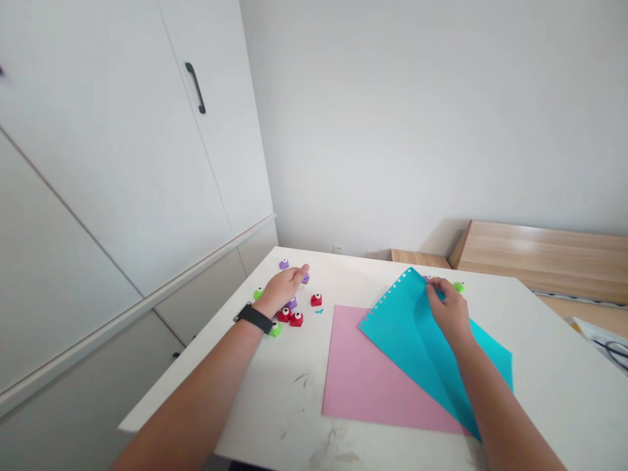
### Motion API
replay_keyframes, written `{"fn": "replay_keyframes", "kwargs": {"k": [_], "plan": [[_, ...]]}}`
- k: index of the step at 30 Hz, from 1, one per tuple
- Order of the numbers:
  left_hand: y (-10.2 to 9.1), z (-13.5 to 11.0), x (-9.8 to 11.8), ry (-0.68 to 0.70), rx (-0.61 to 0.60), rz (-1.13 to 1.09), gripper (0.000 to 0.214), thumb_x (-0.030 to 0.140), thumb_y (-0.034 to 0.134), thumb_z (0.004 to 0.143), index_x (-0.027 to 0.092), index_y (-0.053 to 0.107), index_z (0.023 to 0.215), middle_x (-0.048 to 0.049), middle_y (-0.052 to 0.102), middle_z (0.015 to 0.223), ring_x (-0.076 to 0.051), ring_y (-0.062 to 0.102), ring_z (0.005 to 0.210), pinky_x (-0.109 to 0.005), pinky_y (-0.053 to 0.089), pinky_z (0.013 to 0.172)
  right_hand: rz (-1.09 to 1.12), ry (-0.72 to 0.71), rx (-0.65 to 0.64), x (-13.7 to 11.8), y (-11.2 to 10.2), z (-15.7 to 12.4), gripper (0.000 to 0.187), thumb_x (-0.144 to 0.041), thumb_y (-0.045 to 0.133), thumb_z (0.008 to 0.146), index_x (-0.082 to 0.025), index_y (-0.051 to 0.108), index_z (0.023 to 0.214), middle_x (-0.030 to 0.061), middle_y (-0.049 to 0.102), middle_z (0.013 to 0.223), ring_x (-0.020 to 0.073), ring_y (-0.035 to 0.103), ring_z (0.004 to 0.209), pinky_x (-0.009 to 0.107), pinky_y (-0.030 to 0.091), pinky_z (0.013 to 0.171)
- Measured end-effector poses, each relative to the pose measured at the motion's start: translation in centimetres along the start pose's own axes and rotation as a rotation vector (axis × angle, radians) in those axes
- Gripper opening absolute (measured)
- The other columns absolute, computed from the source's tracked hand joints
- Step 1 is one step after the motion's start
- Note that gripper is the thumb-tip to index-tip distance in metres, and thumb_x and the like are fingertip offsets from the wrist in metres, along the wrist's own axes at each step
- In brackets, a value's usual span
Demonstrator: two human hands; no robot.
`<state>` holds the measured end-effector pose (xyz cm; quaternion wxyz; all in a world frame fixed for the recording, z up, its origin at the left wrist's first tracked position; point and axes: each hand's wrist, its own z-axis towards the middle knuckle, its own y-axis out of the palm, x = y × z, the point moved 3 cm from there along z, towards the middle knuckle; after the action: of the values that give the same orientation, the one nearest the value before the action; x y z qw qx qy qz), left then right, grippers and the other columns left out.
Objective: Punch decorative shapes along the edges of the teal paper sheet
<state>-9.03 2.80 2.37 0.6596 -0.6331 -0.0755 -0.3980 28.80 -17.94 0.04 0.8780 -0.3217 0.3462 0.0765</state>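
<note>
My right hand (449,309) pinches the far corner of a teal paper sheet (422,347), whose edge carries a row of small punched holes. A small purple craft punch (428,279) shows just past my fingertips, mostly hidden, and seems to grip that edge. The teal sheet lies partly lifted on a pink paper sheet (367,373). My left hand (282,290) reaches over a cluster of craft punches, its fingertips beside a purple punch (305,279). Red punches (296,319) and a green punch (275,330) sit just below that hand.
The white table (304,392) has a scuffed surface and a corner near white cabinets on the left. A green punch (458,286) sits behind the teal sheet. Small teal paper scraps (318,311) lie near the punches. A wooden bench (540,261) stands beyond the table.
</note>
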Motion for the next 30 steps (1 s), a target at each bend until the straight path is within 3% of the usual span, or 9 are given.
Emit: {"fn": "replay_keyframes", "kwargs": {"k": [5, 8, 12, 18, 24, 30], "plan": [[0.2, -0.3, -0.5, 0.021, -0.030, 0.191, 0.063, 0.066, 0.028, 0.093, 0.022, 0.069, 0.075, -0.0082, 0.072, 0.076, -0.026, 0.066, 0.077, -0.032, 0.037, 0.065, -0.019, 0.028, -0.016, 0.6, 0.0, 0.1, 0.034, -0.047, 0.051, 0.085, -0.022, 0.066, 0.101, 0.0105, 0.072, 0.109, 0.0301, 0.066, 0.102, 0.045, 0.048, 0.092], [0.2, -0.4, -0.4, 0.044, 0.023, 0.270, 0.062, 0.066, 0.029, 0.093, 0.022, 0.066, 0.071, -0.0082, 0.068, 0.069, -0.025, 0.064, 0.073, -0.031, 0.034, 0.063, -0.027, 0.039, -0.019, 0.7, 0.0, 0.2, 0.034, -0.048, 0.051, 0.084, -0.023, 0.066, 0.101, 0.0104, 0.072, 0.109, 0.0302, 0.065, 0.103, 0.045, 0.047, 0.092], [0.4, -0.3, -0.1, 0.088, 0.043, 0.286, 0.061, 0.061, 0.023, 0.097, 0.021, 0.066, 0.078, -0.0080, 0.069, 0.074, -0.024, 0.064, 0.078, -0.031, 0.035, 0.066, -0.030, 0.049, 0.000, 0.5, -0.3, 0.2, 0.030, -0.046, 0.051, 0.084, -0.024, 0.065, 0.100, 0.0087, 0.072, 0.106, 0.0289, 0.065, 0.101, 0.043, 0.047, 0.091], [1.3, -0.3, 0.3, 0.139, -0.009, 0.291, 0.052, 0.058, 0.035, 0.097, 0.021, 0.066, 0.078, -0.0092, 0.071, 0.083, -0.025, 0.062, 0.088, -0.031, 0.037, 0.075, 0.000, 0.024, -0.012, 0.2, -0.6, 0.4, 0.030, -0.047, 0.050, 0.084, -0.024, 0.062, 0.099, 0.0083, 0.071, 0.104, 0.0284, 0.065, 0.097, 0.042, 0.047, 0.088], [2.4, -1.0, 0.6, 0.146, -0.051, 0.289, 0.042, 0.057, 0.045, 0.093, 0.024, 0.072, 0.090, -0.0085, 0.073, 0.092, -0.027, 0.062, 0.096, -0.032, 0.037, 0.079, 0.134, -0.094, -0.186, -1.0, 0.9, 0.1, 0.027, -0.048, 0.047, 0.089, -0.024, 0.059, 0.095, 0.0052, 0.068, 0.094, 0.0261, 0.063, 0.093, 0.041, 0.048, 0.087], [2.4, -1.2, 0.6, 0.159, -0.045, 0.283, 0.035, 0.050, 0.046, 0.095, 0.027, 0.071, 0.100, -0.0075, 0.074, 0.098, -0.027, 0.062, 0.100, -0.033, 0.037, 0.082, 0.156, -0.186, -0.371, -4.1, 2.9, -1.8, 0.022, -0.041, 0.048, 0.092, -0.023, 0.061, 0.096, 0.0045, 0.068, 0.093, 0.0246, 0.063, 0.092, 0.039, 0.049, 0.086]]}}
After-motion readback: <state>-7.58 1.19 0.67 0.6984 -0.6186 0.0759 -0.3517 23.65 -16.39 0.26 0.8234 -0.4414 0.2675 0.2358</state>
